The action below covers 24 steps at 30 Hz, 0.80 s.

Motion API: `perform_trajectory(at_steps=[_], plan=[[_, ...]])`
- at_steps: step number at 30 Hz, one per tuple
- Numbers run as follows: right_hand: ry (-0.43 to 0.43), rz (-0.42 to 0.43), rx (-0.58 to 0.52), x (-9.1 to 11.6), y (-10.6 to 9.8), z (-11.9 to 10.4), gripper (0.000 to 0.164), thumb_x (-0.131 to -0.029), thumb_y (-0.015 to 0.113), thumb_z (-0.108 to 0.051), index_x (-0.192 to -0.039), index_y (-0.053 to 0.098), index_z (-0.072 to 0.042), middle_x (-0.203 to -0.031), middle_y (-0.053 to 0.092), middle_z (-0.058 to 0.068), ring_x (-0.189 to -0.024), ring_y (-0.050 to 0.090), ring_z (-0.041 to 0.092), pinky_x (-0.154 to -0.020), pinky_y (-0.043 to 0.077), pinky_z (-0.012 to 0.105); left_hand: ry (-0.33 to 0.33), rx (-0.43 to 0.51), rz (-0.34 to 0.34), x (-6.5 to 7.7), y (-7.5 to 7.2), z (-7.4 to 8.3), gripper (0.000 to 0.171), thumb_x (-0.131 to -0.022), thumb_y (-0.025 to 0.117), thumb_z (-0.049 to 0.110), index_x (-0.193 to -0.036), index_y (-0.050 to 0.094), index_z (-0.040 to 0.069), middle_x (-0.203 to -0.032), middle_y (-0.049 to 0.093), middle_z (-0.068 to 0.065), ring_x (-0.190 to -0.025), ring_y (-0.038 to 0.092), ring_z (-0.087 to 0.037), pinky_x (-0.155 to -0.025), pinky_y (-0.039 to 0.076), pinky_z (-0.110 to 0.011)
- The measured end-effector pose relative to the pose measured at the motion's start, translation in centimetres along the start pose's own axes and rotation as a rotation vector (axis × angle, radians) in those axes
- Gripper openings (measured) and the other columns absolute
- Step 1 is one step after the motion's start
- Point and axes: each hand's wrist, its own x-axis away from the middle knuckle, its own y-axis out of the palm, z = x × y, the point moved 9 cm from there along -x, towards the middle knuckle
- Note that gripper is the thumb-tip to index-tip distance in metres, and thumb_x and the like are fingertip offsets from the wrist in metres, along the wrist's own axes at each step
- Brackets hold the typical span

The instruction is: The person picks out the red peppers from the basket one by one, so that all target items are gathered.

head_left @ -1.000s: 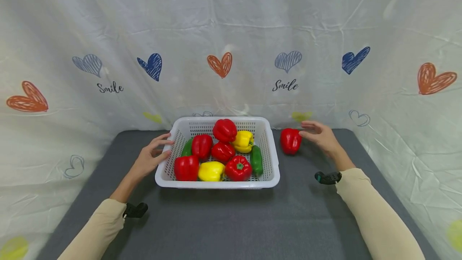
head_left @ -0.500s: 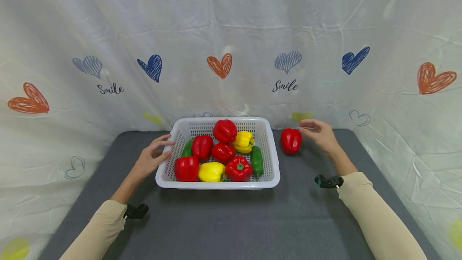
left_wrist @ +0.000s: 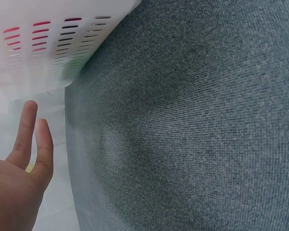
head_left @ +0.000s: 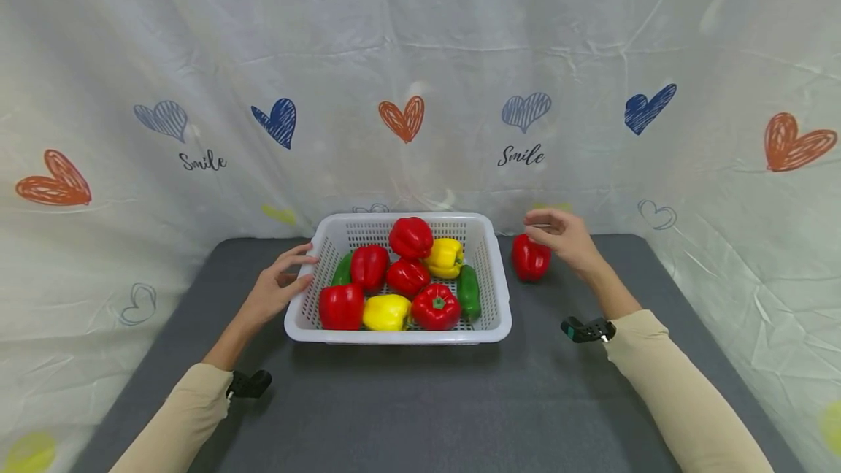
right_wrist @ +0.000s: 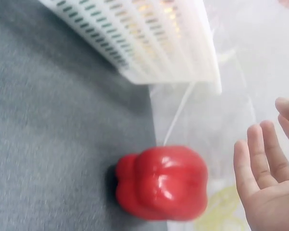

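In the head view a white plastic basket (head_left: 394, 336) holds several red bell peppers (head_left: 369, 268), two yellow bell peppers (head_left: 386, 312) and two green vegetables (head_left: 469, 292). My left hand (head_left: 272, 289) is at the basket's left rim, its fingers spread and fingertips right at the edge. The left wrist view shows this hand (left_wrist: 19, 178) beside the slotted basket wall (left_wrist: 53, 43). A single red bell pepper (head_left: 529, 261) sits on the table right of the basket. My right hand (head_left: 565, 239) hovers above that pepper, fingers loosely extended and holding nothing; the right wrist view shows the pepper (right_wrist: 163, 183) apart from the hand (right_wrist: 269, 178).
A dark grey cloth-covered table (head_left: 420, 407) lies under everything. Behind it hangs a pale curtain (head_left: 447, 57) printed with hearts, close to the basket's back rim. Black straps (head_left: 588, 329) with cameras sit on both wrists.
My right hand has moved left and slightly up, from beside the lone red bell pepper to above it. The left hand, basket and peppers have stayed in place.
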Motion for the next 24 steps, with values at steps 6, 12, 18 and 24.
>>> perform_trajectory(at_steps=[6, 12, 18, 24], plan=[[-0.030, -0.038, -0.021, -0.4, 1.5, -1.2, 0.039, -0.097, 0.071, -0.010, -0.130, 0.059, 0.007, -0.127, 0.061, 0.024, -0.105, 0.065, 0.029, -0.086, 0.055, 0.028, 0.017, -0.005, 0.001, -0.1, 0.0, 0.2, 0.036, -0.096, 0.066, -0.004, -0.131, 0.061, -0.004, -0.154, 0.039, -0.023, -0.113, 0.056, -0.050, -0.082, 0.053, -0.023], [-0.033, -0.074, -0.075, -0.6, 2.8, -2.1, 0.039, -0.096, 0.071, -0.005, -0.130, 0.059, 0.009, -0.126, 0.061, 0.023, -0.104, 0.066, 0.021, -0.088, 0.056, 0.032, -0.025, 0.000, 0.006, 0.1, 0.1, -0.1, 0.036, -0.097, 0.066, -0.001, -0.132, 0.061, -0.002, -0.155, 0.039, -0.021, -0.107, 0.060, -0.050, -0.079, 0.056, -0.026], [-0.046, -0.095, -0.058, -0.7, 3.7, -3.0, 0.041, -0.096, 0.072, -0.007, -0.131, 0.058, 0.009, -0.130, 0.059, 0.026, -0.108, 0.064, 0.025, -0.087, 0.056, 0.030, -0.034, 0.008, 0.005, 0.1, 0.1, -0.1, 0.035, -0.097, 0.066, 0.000, -0.132, 0.061, -0.002, -0.155, 0.038, -0.021, -0.104, 0.063, -0.050, -0.078, 0.057, -0.028], [-0.064, -0.117, -0.054, -1.2, 4.6, -4.0, 0.040, -0.096, 0.072, -0.007, -0.131, 0.059, 0.007, -0.131, 0.058, 0.028, -0.115, 0.062, 0.035, -0.090, 0.054, 0.031, -0.027, 0.023, 0.000, 0.1, 0.0, -0.4, 0.035, -0.097, 0.065, -0.001, -0.132, 0.060, -0.003, -0.155, 0.037, -0.021, -0.103, 0.062, -0.053, -0.077, 0.057, -0.028]])
